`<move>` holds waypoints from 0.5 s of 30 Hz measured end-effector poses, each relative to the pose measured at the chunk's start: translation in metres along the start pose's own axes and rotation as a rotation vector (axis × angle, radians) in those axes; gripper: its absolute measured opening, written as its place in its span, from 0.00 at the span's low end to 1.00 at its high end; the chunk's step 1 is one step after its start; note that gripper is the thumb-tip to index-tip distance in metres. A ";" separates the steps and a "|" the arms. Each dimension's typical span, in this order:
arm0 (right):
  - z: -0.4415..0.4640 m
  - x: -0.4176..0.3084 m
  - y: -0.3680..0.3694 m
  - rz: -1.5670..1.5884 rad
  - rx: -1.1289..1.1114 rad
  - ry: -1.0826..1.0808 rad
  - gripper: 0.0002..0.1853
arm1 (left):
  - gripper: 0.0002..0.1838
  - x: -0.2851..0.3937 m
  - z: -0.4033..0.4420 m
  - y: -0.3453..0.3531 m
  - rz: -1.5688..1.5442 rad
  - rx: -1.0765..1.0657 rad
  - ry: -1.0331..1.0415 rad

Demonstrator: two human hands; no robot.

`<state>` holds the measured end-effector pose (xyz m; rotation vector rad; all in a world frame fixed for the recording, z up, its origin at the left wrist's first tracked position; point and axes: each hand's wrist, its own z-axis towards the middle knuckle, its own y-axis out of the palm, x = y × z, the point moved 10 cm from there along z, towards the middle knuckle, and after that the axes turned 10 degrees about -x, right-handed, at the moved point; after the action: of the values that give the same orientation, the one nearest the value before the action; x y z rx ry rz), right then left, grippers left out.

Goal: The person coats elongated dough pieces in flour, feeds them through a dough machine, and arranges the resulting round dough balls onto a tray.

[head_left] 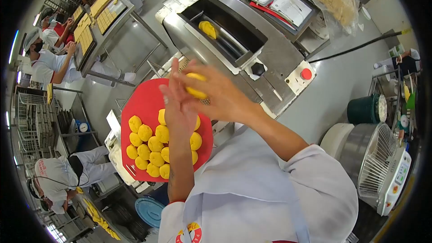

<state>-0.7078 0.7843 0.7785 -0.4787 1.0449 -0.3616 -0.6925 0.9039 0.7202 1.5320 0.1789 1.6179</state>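
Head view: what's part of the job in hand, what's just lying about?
Job, as it looks:
- yellow lump at the blurred hands
- yellow balls
- red board under them
- likely yellow piece in the machine

Apparently just about:
- open papers
- green bucket

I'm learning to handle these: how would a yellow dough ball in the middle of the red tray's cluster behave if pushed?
The yellow dough ball is probably soft and easily dented, given its slightly irregular, doughy surface. Its rounded shape might let it roll, but close neighbours on the red tray would likely stop it quickly.
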 end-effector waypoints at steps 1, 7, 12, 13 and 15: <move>-0.001 0.004 -0.015 -0.019 0.098 -0.008 0.26 | 0.34 -0.002 0.004 0.028 -0.353 -0.131 -0.017; 0.008 -0.021 -0.106 -0.432 0.580 -0.170 0.15 | 0.31 0.042 -0.046 -0.125 0.595 0.253 -0.059; -0.030 0.044 -0.070 -0.387 0.392 0.099 0.14 | 0.27 0.126 -0.135 -0.233 1.468 0.614 -0.137; -0.038 0.050 -0.043 -0.069 0.296 0.220 0.13 | 0.28 0.136 -0.154 -0.274 1.624 0.692 -0.147; -0.030 0.028 0.040 -0.029 0.026 0.240 0.12 | 0.33 0.148 -0.166 -0.355 1.790 0.760 -0.287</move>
<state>-0.7194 0.7981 0.7242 -0.4340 1.2653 -0.4659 -0.6439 1.2911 0.5667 2.7804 -1.2213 2.6832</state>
